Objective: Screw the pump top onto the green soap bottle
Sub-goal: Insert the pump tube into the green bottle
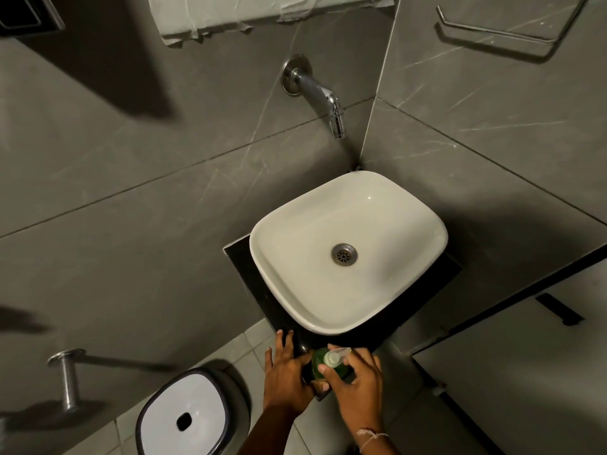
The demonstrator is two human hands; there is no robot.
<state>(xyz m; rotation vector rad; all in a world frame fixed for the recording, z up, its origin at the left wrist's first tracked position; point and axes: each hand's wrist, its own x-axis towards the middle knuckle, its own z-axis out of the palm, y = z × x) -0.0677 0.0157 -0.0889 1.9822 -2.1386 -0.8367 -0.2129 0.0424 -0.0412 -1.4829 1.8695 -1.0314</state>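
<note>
The green soap bottle (320, 364) stands on the near corner of the black counter (241, 264), just in front of the white basin. A clear pump top (332, 357) sits on the bottle's neck, its nozzle pointing right. My right hand (356, 385) curls over the bottle from the right, fingers and thumb around the pump top. My left hand (287, 376) presses against the bottle's left side, thumb at its base, fingers spread toward the counter edge. The lower part of the bottle is hidden by both hands.
A white basin (348, 254) with a metal drain fills the counter. A chrome tap (323, 95) juts from the grey tiled wall above it. A white-lidded bin (184, 418) stands on the floor at the lower left, beside a metal wall peg (67, 379).
</note>
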